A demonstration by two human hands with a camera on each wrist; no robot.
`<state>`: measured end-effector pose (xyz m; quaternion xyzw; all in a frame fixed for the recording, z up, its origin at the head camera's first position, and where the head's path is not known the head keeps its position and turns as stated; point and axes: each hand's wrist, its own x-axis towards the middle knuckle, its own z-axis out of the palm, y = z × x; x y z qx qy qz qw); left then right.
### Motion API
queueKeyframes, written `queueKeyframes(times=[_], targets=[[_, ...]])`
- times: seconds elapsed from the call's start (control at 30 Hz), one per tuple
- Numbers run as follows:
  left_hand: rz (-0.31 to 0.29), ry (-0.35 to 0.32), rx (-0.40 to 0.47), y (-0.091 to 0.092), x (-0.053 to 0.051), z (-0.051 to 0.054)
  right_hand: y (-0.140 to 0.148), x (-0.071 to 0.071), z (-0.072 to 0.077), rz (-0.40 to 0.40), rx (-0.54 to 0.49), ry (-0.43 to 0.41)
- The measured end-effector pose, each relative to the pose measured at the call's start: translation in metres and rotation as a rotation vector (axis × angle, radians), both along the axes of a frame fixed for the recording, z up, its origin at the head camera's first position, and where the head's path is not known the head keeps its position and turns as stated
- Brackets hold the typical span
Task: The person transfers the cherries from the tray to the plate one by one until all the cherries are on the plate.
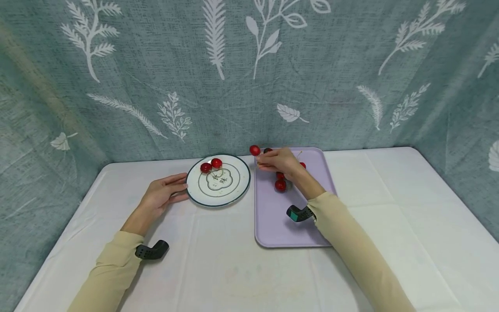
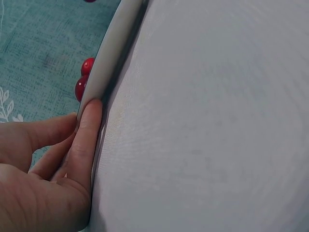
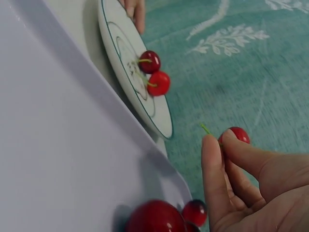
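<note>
With my left hand (image 1: 161, 195) I hold the left rim of a white plate (image 1: 206, 197) with a dark blue edge. In the left wrist view, fingers lie on both sides of that rim. Two red cherries (image 1: 211, 165) with stems rest near the plate's far side. Between thumb and fingertips, my right hand (image 1: 278, 160) pinches another red cherry (image 1: 255, 150), raised above the far left corner of a lilac tray (image 1: 273, 225). Its green stem (image 3: 205, 128) sticks out past the fingertips. More cherries (image 1: 280, 185) lie in the tray, partly hidden under this hand.
A white cloth (image 1: 226, 268) covers the table. Behind it hangs a green-grey curtain (image 1: 234, 112) with white leaf patterns, close to the far edges of plate and tray. Black wrist devices (image 1: 152, 250) are worn on both forearms.
</note>
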<state>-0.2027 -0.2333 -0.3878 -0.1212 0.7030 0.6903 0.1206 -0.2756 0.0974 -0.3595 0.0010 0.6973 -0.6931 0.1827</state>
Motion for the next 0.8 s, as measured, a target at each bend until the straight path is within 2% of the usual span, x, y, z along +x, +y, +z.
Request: queueKeyframes(times=[0.5,0.7,0.8], targets=[[-0.006,0.024,-0.002,-0.001,0.001,-0.005,-0.026,0.006,-0.011,-0.023,-0.013,0.018],[-0.006,0.031,-0.024,-0.002,0.001,-0.006,-0.04,0.007,-0.019,-0.049,-0.021,0.08],[-0.007,0.034,-0.038,-0.002,0.001,-0.006,-0.047,0.008,-0.022,-0.07,-0.027,0.083]])
